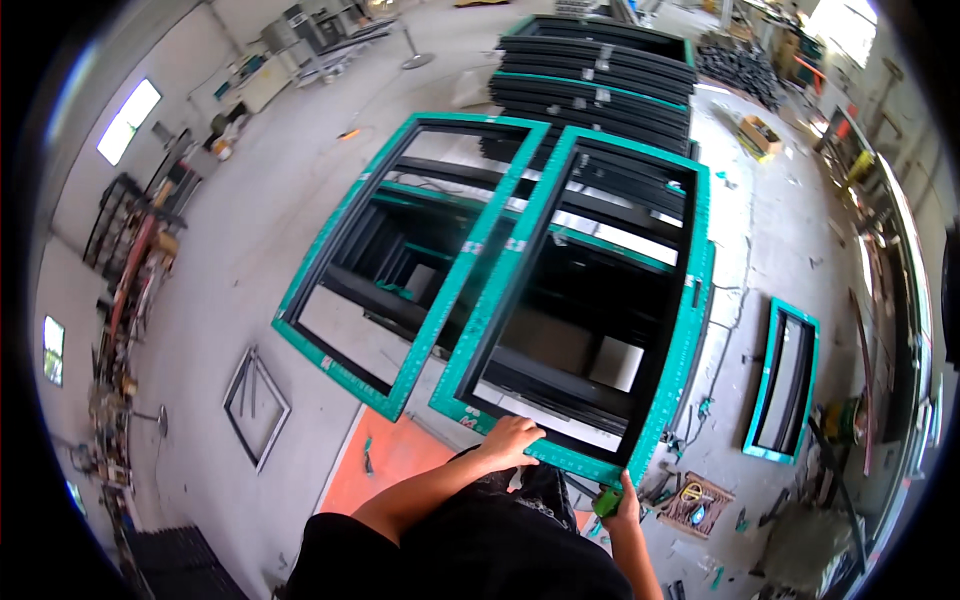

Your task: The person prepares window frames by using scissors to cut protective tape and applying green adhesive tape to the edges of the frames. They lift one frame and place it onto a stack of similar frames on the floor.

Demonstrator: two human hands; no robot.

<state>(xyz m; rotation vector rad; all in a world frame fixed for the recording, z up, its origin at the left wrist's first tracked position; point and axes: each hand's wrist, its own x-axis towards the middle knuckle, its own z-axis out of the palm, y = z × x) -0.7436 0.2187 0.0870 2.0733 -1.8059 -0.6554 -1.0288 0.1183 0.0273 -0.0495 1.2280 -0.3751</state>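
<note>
Two window frames covered in green film with black inner edges lie side by side before me, the right window frame (480, 322) and the left window frame (335, 238). At the near edge of the right one, my left hand (510, 443) is closed over the rim. My right hand (626, 505) is by that frame's near right corner, its thumb pointing up at the corner. Its fingers are closed round a small green tape measure (606, 502), which the hand partly hides.
Stacked dark frames (590, 90) stand beyond. A smaller green frame (770, 385) is on the right, near a tray of tools (697, 505). Bare metal frame pieces (257, 408) lie on the floor at left, an orange board (385, 470) close to me. Shelving (125, 290) lines the left wall.
</note>
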